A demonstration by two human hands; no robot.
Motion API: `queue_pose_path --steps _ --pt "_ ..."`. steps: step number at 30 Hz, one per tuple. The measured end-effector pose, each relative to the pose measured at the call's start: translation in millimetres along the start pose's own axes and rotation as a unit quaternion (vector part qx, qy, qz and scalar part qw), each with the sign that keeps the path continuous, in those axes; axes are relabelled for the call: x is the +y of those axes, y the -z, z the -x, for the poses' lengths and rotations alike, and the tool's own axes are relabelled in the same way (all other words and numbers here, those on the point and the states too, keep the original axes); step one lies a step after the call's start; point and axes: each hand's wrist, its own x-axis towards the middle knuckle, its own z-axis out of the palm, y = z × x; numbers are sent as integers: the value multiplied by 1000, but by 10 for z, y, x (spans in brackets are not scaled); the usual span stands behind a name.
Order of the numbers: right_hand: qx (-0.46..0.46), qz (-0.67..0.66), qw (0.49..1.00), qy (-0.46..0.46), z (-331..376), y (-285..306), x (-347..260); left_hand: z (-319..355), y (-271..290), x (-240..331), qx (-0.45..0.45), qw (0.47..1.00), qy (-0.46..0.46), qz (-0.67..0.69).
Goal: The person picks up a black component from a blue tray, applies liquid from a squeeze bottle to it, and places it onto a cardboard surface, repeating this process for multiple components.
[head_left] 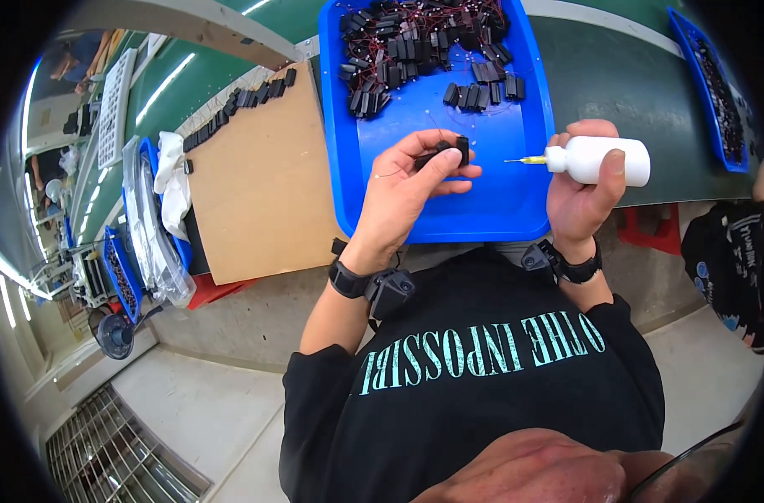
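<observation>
Over the near part of a blue tray (440, 228), my left hand (407, 178) is closed around small black blocks (462, 151), with the thumb pressed on top. A thin wire sticks out to the left of that hand; the fingers partly hide how many blocks it holds. My right hand (579, 199) grips a white squeeze bottle (612, 161) lying sideways. Its thin needle tip (529, 159) points left toward the blocks, apart from them. At the tray's far end lies a heap of similar black blocks (415, 46) with red wires, and a small group (474, 95) sits nearer my hands.
Left of the tray lies a brown cardboard sheet (264, 184) with a row of wired black blocks (243, 101) along its far edge. Beside it are a white cloth (173, 172) and clear plastic bags (143, 222). Another blue tray (682, 38) stands at far right.
</observation>
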Motion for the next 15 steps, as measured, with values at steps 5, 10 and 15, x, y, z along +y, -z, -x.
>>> queue_pose_path --steps 5,10,15 --pt "-37 80 993 79 3 -112 102 -1 57 -117 -5 999 -45 -10" --pt "-43 68 988 131 67 -56 201 2 35 -153 -3 997 -81 -15" --pt "-91 114 979 144 121 -67 173 12 -10 -127 11 996 -83 -23"
